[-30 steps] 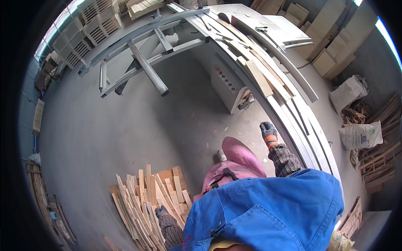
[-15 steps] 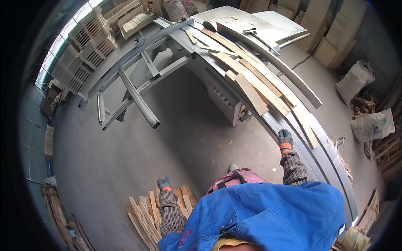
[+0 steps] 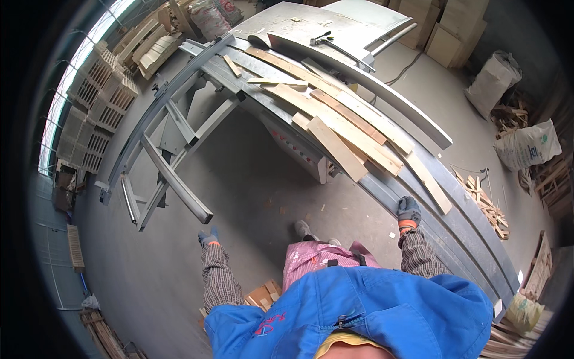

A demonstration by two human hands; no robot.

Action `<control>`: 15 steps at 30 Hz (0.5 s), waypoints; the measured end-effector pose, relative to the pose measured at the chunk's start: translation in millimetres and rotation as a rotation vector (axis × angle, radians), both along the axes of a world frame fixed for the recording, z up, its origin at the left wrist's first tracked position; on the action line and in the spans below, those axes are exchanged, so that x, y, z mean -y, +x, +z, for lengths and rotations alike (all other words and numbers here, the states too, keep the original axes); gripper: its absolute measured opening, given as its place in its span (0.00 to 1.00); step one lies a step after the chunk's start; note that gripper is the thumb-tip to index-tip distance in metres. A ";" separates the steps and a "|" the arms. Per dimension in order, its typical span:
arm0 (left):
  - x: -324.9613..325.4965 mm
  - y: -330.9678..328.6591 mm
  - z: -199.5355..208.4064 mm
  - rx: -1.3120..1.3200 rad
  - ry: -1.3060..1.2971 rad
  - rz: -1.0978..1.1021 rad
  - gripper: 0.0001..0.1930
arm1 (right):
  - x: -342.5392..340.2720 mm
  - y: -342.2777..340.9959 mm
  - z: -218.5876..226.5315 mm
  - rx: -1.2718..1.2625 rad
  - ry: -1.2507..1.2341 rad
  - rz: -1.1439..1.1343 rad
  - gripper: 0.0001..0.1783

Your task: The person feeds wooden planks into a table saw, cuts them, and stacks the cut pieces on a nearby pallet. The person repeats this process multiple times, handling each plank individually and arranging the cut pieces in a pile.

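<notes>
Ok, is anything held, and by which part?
Left hand: nothing visible. Right hand: no loose piece visible; whether it grips the metal table edge can't be told.

Pale flat wooden boards (image 3: pixel 350 134) on long grey metal table (image 3: pixel 460 209), front to right.
Right grey-gloved hand (image 3: pixel 409 210) at table's left edge; left grey-gloved hand (image 3: pixel 208 237) over grey concrete floor (image 3: pixel 149 263), near grey straight-barred metal frame (image 3: pixel 174 184) left of table. Far left, beyond frame: stacked pale slatted wooden pallets (image 3: pixel 110 72). Right of table: 2 white bulging woven sacks (image 3: pixel 526 146), 1 farther back.
</notes>
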State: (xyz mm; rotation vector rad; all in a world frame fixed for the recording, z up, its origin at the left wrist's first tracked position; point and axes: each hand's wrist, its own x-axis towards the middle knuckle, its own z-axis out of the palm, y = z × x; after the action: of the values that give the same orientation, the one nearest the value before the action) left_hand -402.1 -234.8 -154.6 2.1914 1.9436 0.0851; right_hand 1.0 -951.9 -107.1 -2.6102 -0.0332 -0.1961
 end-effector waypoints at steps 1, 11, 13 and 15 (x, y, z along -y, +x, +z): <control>-13.2 15.9 4.9 -0.019 -0.033 0.022 0.44 | -1.0 1.3 -1.6 0.024 0.002 -0.010 0.13; -27.3 155.3 79.3 0.149 -0.314 0.357 0.53 | -1.3 4.6 8.2 -0.128 -0.181 -0.300 0.19; -36.4 157.9 83.9 0.180 -0.360 0.411 0.51 | -6.7 3.2 13.1 -0.177 -0.198 -0.342 0.20; -43.2 159.3 78.8 0.179 -0.354 0.460 0.49 | -15.4 8.3 25.3 -0.226 -0.193 -0.365 0.21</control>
State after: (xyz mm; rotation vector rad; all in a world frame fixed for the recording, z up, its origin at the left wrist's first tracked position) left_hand -242.8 -191.6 -75.8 1.4450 2.1262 0.0056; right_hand 9.3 -936.5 -81.7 -2.7942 0.5301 -0.0230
